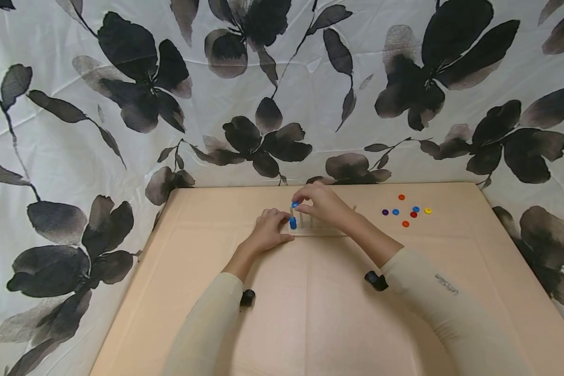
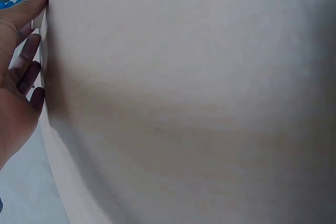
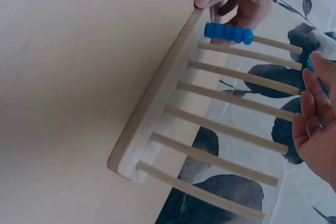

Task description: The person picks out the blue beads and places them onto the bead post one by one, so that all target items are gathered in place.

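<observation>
A wooden peg rack (image 3: pixel 152 95) with several upright pegs stands near the table's far edge. Its leftmost peg carries a stack of blue beads (image 3: pixel 228 33) at the bottom. My left hand (image 1: pixel 268 230) grips the left end of the base, thumb on the front edge and fingers behind. Between thumb and fingertips, my right hand (image 1: pixel 326 204) pinches a blue bead (image 1: pixel 295 204) at the top of that same peg. Whether the peg's tip is inside the bead is hidden. The other pegs hold no beads. In the left wrist view, the left hand (image 2: pixel 18 40) shows only at the edge.
Right of the rack lie several loose beads: a purple bead (image 1: pixel 385 212), a blue bead (image 1: pixel 396 212), another blue bead (image 1: pixel 415 209), a red bead (image 1: pixel 413 214), a yellow bead (image 1: pixel 428 211) and orange ones (image 1: pixel 406 224). Flowered cloth (image 1: pixel 263 94) hangs behind the table (image 1: pixel 310 303).
</observation>
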Demonstrator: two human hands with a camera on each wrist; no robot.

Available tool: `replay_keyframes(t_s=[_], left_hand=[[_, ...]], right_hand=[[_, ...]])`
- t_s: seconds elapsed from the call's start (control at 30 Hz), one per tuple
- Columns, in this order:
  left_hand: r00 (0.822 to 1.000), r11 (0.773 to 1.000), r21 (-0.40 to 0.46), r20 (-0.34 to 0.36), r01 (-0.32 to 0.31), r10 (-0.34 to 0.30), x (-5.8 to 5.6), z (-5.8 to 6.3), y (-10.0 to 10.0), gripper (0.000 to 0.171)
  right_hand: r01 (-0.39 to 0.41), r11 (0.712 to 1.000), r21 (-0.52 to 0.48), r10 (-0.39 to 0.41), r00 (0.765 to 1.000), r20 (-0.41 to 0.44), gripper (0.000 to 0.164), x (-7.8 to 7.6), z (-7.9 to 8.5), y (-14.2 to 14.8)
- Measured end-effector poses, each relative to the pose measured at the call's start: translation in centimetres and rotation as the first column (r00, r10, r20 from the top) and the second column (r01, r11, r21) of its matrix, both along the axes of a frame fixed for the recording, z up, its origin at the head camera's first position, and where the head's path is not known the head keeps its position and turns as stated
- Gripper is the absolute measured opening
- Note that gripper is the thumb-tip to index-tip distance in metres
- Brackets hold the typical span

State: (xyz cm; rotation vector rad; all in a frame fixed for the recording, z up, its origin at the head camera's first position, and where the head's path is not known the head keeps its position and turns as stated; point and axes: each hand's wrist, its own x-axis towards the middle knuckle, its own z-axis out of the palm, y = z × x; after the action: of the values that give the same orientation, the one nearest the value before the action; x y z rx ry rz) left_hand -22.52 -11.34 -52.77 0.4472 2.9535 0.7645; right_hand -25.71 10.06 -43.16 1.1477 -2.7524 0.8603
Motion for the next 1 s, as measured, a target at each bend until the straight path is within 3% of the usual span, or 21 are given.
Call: replay_keyframes(t_s=[0.7,1.0], left_hand=[[1.000,1.000,-0.003,0.009,0.018,-0.018,0.2,-0.2,-0.4,0.055],[1.000,1.000,0.004,0.000,0.014,-0.014,0.3,-0.4,-0.4,0.055]], right_hand=[[-0.006,0.999,0.052,0.009,0.999,-0.040,0.014,-0.1,-1.6,-1.8],[0.013,0.997,0.074,-0.012,1.000,-0.021,0.015,0.1,-1.7,-1.9]])
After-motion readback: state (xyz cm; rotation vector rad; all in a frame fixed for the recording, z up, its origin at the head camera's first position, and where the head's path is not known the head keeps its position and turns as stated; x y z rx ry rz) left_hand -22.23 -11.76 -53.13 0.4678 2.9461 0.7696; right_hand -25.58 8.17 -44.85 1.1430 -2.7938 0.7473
